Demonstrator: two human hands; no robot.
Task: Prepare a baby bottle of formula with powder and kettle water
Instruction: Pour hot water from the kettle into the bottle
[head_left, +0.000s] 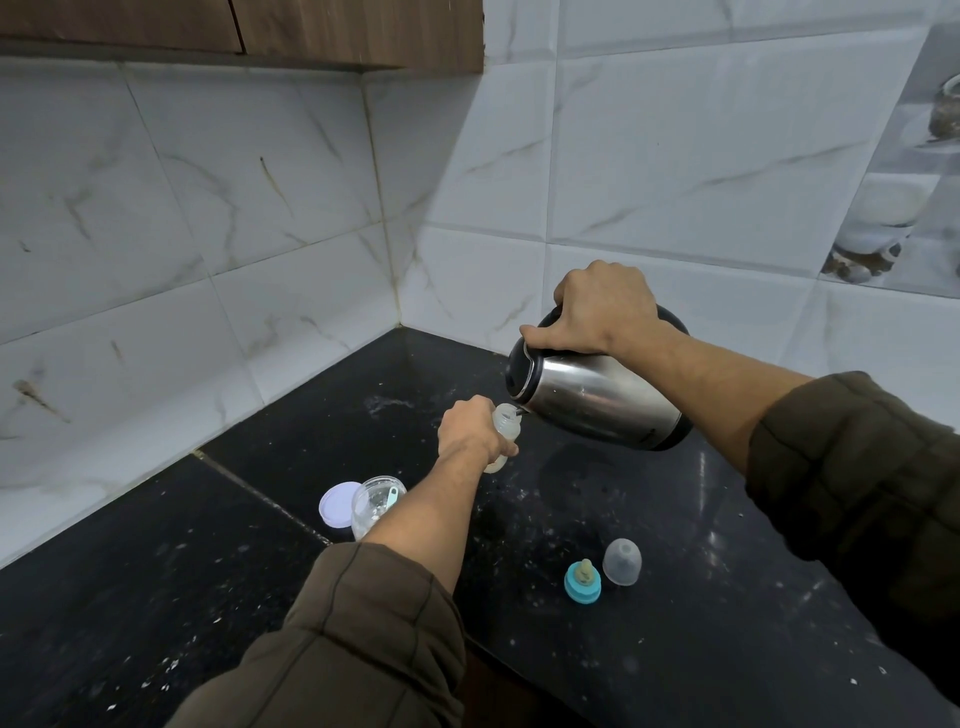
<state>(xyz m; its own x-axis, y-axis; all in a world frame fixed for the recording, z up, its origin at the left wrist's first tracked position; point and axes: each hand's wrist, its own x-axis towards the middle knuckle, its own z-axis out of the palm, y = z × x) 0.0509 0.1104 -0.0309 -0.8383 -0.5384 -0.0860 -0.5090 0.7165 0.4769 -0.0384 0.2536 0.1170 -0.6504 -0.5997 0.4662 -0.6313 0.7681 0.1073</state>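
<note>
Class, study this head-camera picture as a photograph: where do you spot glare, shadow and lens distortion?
Head view: bright streaks of glare run along the steel kettle and glint off the black counter; a broad shadow darkens the corner tiles under the cabinet; the wide lens bends the tile lines and stretches the near sleeves.
</note>
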